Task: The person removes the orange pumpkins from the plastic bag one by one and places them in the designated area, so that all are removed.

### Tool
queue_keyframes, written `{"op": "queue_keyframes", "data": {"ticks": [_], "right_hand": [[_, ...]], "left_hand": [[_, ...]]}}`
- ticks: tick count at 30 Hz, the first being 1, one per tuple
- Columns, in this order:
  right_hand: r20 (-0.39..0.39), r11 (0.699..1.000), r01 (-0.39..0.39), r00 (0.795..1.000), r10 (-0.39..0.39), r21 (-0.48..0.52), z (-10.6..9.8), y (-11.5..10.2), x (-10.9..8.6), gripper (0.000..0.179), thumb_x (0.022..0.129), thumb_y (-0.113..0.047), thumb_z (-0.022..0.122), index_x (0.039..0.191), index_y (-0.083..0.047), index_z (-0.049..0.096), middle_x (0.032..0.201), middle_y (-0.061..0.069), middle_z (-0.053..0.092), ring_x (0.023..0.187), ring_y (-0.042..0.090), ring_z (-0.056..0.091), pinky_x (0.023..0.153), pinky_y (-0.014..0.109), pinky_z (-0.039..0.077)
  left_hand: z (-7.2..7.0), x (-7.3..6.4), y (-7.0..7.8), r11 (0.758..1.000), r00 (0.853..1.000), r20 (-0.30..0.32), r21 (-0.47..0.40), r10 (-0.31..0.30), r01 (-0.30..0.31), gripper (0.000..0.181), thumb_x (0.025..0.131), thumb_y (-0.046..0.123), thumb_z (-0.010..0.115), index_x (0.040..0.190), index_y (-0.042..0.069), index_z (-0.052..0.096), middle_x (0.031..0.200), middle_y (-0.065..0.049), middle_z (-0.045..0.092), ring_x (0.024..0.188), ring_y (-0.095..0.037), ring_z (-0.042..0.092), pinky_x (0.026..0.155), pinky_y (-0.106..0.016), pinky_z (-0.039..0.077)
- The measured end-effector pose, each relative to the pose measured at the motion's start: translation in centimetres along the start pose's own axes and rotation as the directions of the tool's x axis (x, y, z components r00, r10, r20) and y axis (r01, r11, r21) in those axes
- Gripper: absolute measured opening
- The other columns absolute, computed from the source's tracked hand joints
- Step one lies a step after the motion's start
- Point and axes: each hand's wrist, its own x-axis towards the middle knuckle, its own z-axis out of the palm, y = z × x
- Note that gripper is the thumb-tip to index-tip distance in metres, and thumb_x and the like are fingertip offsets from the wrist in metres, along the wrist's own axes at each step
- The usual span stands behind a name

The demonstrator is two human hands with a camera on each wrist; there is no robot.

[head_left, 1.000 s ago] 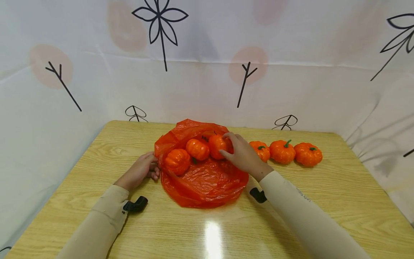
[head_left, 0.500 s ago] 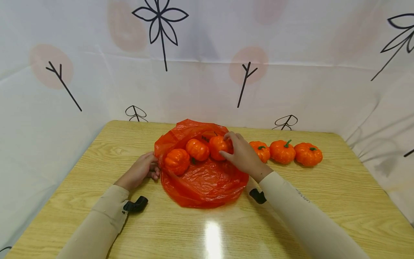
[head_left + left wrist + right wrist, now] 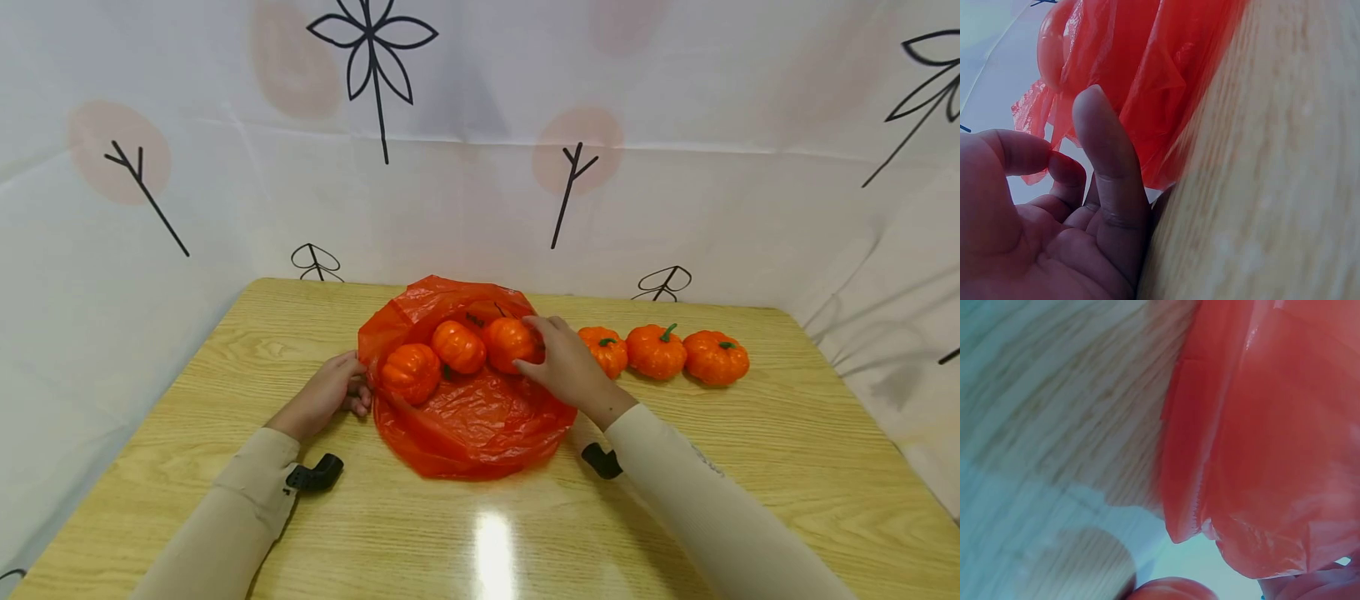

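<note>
Loosely, a crinkled plastic bag (image 3: 483,429) surrounds three glossy, rounded pumpkins (image 3: 459,347).

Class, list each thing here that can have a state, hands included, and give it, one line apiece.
Thin red plastic bag: open, its mouth spread wide.
Three glossy, ribbed orange pumpkins: lying inside the bag.
Three green-stemmed orange pumpkins: in a row on the wood-grained table.
Left hand: pinching the bag's edge.
Right hand: curled round the rightmost bagged pumpkin.
</note>
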Motion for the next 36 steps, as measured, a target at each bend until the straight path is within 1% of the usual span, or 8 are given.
{"op": "queue_keyframes", "data": {"ticks": [5, 14, 21, 28, 30, 33, 36], "right_hand": [[-0.017, 1.000, 0.017, 1.000, -0.016, 0.016, 0.1, 0.1, -0.2, 0.066, 0.087, -0.024, 0.077, 0.143, -0.002, 0.049, 0.133, 0.021, 0.052, 0.116, 0.037, 0.058, 0.096, 0.051, 0.055], [-0.059, 0.998, 0.065, 0.996, -0.065, 0.003, 0.0, 0.2, -0.7, 0.067, 0.087, -0.022, 0.078, 0.144, -0.005, 0.049, 0.130, 0.018, 0.051, 0.111, 0.034, 0.059, 0.096, 0.049, 0.056], [-0.106, 0.994, 0.112, 0.988, -0.111, -0.001, -0.4, 0.0, -1.6, 0.068, 0.086, -0.019, 0.079, 0.145, -0.007, 0.049, 0.132, 0.018, 0.051, 0.109, 0.033, 0.060, 0.093, 0.047, 0.057], [-0.166, 0.985, 0.173, 0.971, -0.171, 0.000, -0.7, 0.4, -2.8, 0.067, 0.085, -0.015, 0.079, 0.145, -0.009, 0.049, 0.132, 0.016, 0.054, 0.105, 0.030, 0.061, 0.086, 0.044, 0.059], [-0.187, 0.981, 0.196, 0.963, -0.195, -0.014, -0.8, 0.5, -3.1, 0.067, 0.084, -0.014, 0.080, 0.144, -0.009, 0.050, 0.131, 0.015, 0.056, 0.100, 0.028, 0.060, 0.082, 0.041, 0.059], [-0.206, 0.974, 0.225, 0.952, -0.227, -0.033, -1.0, 0.6, -3.7, 0.066, 0.083, -0.013, 0.081, 0.143, -0.009, 0.052, 0.128, 0.013, 0.057, 0.088, 0.024, 0.056, 0.073, 0.035, 0.055], [-0.220, 0.969, 0.242, 0.944, -0.245, -0.042, -1.3, 0.6, -4.3, 0.066, 0.082, -0.012, 0.081, 0.142, -0.008, 0.053, 0.127, 0.012, 0.057, 0.084, 0.023, 0.055, 0.070, 0.034, 0.055]], "left_hand": [[0.0, 0.0, 0.0, 1.000, 1.000, -0.006, -0.005, -0.003, 0.003, 0.016, 0.101, 0.015, 0.036, 0.108, 0.007, 0.048, 0.069, -0.003, 0.055, 0.059, -0.011, 0.055, 0.056, -0.024, 0.055], [0.0, -0.1, -0.1, 1.000, 1.000, -0.006, -0.001, 0.003, -0.003, 0.015, 0.101, 0.014, 0.036, 0.106, 0.007, 0.049, 0.069, -0.004, 0.056, 0.059, -0.012, 0.055, 0.056, -0.025, 0.055], [0.0, -0.2, 0.0, 1.000, 1.000, -0.006, 0.000, 0.009, -0.009, 0.015, 0.101, 0.014, 0.036, 0.106, 0.007, 0.049, 0.069, -0.004, 0.055, 0.059, -0.012, 0.055, 0.056, -0.025, 0.055], [0.1, -0.1, 0.0, 1.000, 1.000, -0.003, -0.005, 0.005, -0.005, 0.015, 0.101, 0.014, 0.037, 0.105, 0.007, 0.049, 0.069, -0.004, 0.056, 0.059, -0.012, 0.055, 0.056, -0.025, 0.055], [0.1, 0.0, 0.0, 1.000, 1.000, -0.004, -0.005, 0.006, -0.006, 0.015, 0.101, 0.014, 0.037, 0.105, 0.007, 0.049, 0.069, -0.004, 0.056, 0.060, -0.012, 0.055, 0.056, -0.025, 0.055], [0.1, 0.0, 0.1, 1.000, 1.000, 0.001, -0.004, 0.007, -0.007, 0.015, 0.101, 0.015, 0.037, 0.105, 0.007, 0.049, 0.069, -0.004, 0.056, 0.060, -0.012, 0.055, 0.057, -0.025, 0.055], [0.1, 0.0, 0.1, 1.000, 1.000, 0.003, -0.005, 0.008, -0.008, 0.015, 0.102, 0.015, 0.037, 0.106, 0.007, 0.049, 0.069, -0.004, 0.056, 0.060, -0.012, 0.055, 0.057, -0.025, 0.055]]}}
